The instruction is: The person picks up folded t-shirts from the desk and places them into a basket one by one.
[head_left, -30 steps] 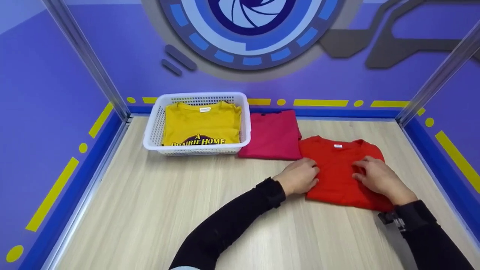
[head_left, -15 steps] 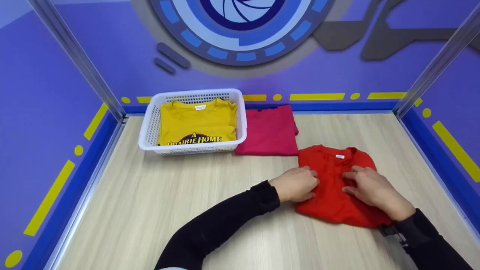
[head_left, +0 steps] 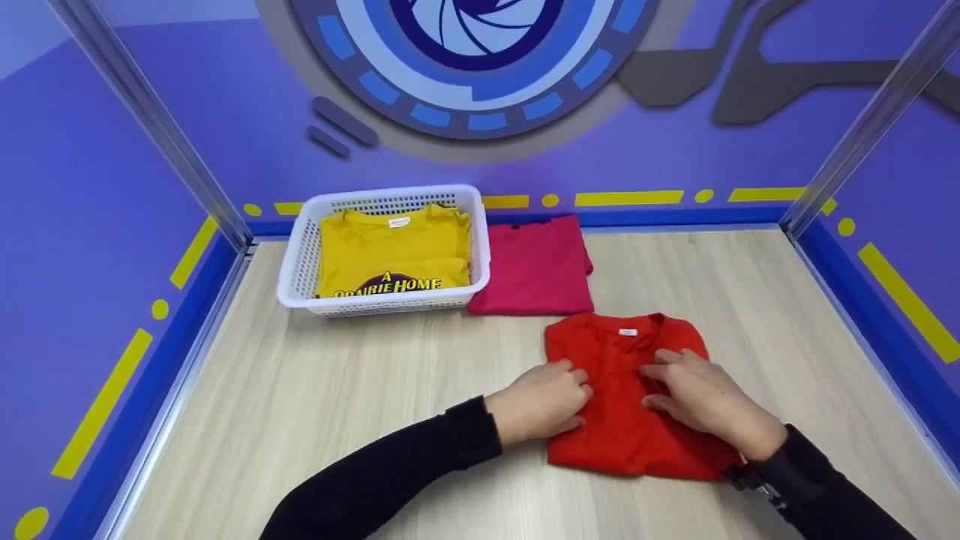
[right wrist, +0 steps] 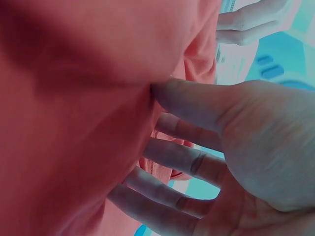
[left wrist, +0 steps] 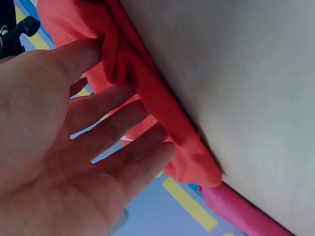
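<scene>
Count: two hands, three folded garments showing, one basket, one desk.

One red fabric T-shirt [head_left: 619, 409], folded, lies right of centre on the light wood-grain desk [head_left: 315, 390], well apart from its right edge. Collar towards the far edge, one small white label [head_left: 628, 331] at the neck, cloth wrinkled between the hands.

Left hand [head_left: 541, 400] is on the shirt's left side. Left fingers fairly straight, slightly spread, tips against the cloth; thumb stands apart from them, also on the fabric. Right hand [head_left: 709, 397] is on the shirt's right side. Right fingers nearly straight and fanned a little, tips on the fabric, thumb tip at a crease. Two black sleeves, left sleeve [head_left: 375, 469] and right sleeve [head_left: 825, 491].

One pink-red fabric garment [head_left: 536, 270], folded flat into a rough square, near the desk's far edge, right of the basket; the red shirt's collar end is just beside its near edge. One white plastic basket [head_left: 390, 304], rectangular with perforated walls, near the far left corner. In it, one yellow fabric T-shirt [head_left: 397, 251], folded, neck to the far side, dark oval print, lettering reads "A PRAIRIE HOME". Cannot tell if more garments are under it.
</scene>
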A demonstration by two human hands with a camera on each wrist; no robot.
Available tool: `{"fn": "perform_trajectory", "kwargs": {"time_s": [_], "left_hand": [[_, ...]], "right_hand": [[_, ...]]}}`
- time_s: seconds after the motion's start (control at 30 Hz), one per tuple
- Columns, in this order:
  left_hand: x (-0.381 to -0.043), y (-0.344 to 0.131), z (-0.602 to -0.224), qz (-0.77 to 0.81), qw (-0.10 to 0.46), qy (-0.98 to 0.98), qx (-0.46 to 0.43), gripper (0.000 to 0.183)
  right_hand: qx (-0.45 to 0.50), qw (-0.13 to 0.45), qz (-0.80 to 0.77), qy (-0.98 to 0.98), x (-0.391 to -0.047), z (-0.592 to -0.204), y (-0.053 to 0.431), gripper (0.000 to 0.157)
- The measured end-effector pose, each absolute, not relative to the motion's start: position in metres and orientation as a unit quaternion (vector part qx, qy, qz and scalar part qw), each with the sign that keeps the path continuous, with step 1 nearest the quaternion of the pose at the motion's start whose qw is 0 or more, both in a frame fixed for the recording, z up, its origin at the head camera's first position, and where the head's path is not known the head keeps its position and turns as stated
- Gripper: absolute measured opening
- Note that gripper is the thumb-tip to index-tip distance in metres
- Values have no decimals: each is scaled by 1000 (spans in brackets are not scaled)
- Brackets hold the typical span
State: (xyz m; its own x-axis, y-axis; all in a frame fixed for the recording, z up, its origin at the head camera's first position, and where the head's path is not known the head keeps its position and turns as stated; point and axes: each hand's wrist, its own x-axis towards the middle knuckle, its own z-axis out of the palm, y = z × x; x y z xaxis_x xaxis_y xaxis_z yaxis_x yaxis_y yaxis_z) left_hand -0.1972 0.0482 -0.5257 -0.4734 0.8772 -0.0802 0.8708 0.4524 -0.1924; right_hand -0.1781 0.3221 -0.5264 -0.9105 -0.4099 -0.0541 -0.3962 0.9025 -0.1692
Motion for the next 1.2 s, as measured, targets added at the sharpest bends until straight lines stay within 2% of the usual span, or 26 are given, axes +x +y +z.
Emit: {"fn": "perform_trajectory", "kwargs": {"time_s": [0.27,0.7,1.03,1.2], "left_hand": [[-193,4,-524,125,29,-862,-490,34],[-202,-67,-519,94,-7,-902,-422,33],[-205,-73,-518,68,-14,-908,-414,34],[-217,-76,-515,7,-16,-919,-393,26]], "right_hand": [[-246,17,-65,967,-189,-530,281,37],[-266,1,-86,960,-212,-536,233,33],[-266,11,-109,958,-217,-538,234,37],[-269,2,-173,947,-227,-534,246,25]]}}
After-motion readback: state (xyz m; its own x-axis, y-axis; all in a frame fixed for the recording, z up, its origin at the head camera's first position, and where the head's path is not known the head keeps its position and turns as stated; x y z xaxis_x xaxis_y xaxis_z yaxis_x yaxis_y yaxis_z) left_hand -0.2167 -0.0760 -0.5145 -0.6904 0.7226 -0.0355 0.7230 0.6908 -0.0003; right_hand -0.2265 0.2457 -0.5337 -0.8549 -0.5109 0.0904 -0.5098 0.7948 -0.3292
